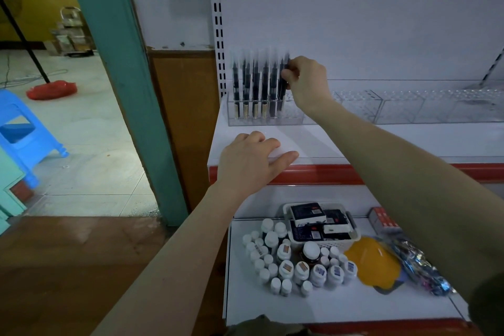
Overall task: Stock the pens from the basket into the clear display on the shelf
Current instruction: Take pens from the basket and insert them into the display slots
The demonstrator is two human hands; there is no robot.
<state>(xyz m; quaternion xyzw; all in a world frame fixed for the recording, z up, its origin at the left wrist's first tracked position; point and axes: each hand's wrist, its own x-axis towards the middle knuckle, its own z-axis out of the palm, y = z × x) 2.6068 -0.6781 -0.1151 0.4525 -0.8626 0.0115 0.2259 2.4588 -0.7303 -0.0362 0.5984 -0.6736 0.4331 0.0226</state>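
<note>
Several black pens (255,87) stand upright in the left end of the clear display (354,112), which sits along the back of the upper shelf (381,142). Right hand (306,80) is raised beside that row, fingers curled and pinching the rightmost pen (283,82) near its upper half; the pen's lower end is inside the display. Left hand (251,161) lies flat on the shelf's front edge, fingers spread and relaxed, holding nothing, apart from the display. White basket (321,226) rests on the lower shelf (341,305), below both hands, holding dark boxes; white bottles (294,262) cluster just beside it.
</note>
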